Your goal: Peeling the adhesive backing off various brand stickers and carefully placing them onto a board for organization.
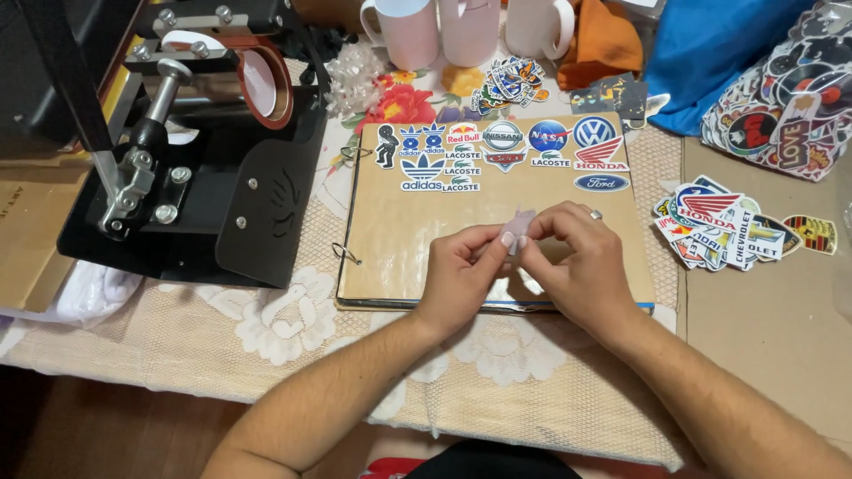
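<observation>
Lace tablecloth [266,341] over the whole table. Black mug press [191,155] at far left edge, lever up. Blue cloth [719,53] at far right corner, with a sticker-covered bag [790,98] just beside it. Tan board [417,239] at centre, a row of logo stickers [501,151] stuck along its far edge, near half bare. Three white mugs [466,31] along far edge, orange cloth [603,40] next to them. Loose sticker pile [723,226] on brown card off the board's right edge; a second small pile [510,80] past the board's far edge.

Over the board's near half, both hands meeting. Left hand [457,266] and right hand [581,262] pinched together on one small pale sticker [517,229], thumbs and forefingers closed on its lower part, other fingers curled in loosely. Ring on a right finger. Sticker held upright, clear of the board, between the fingertips.

Judged as very light, thin and limp; likely to bend or crease under any squeeze, and tacky once peeled from its backing. Best taken at an edge or corner with fingertips only, one hand on the backing, one on the face, kept off the sticky side. Printed face not readable here; whether backing is partly lifted cannot be told.
</observation>
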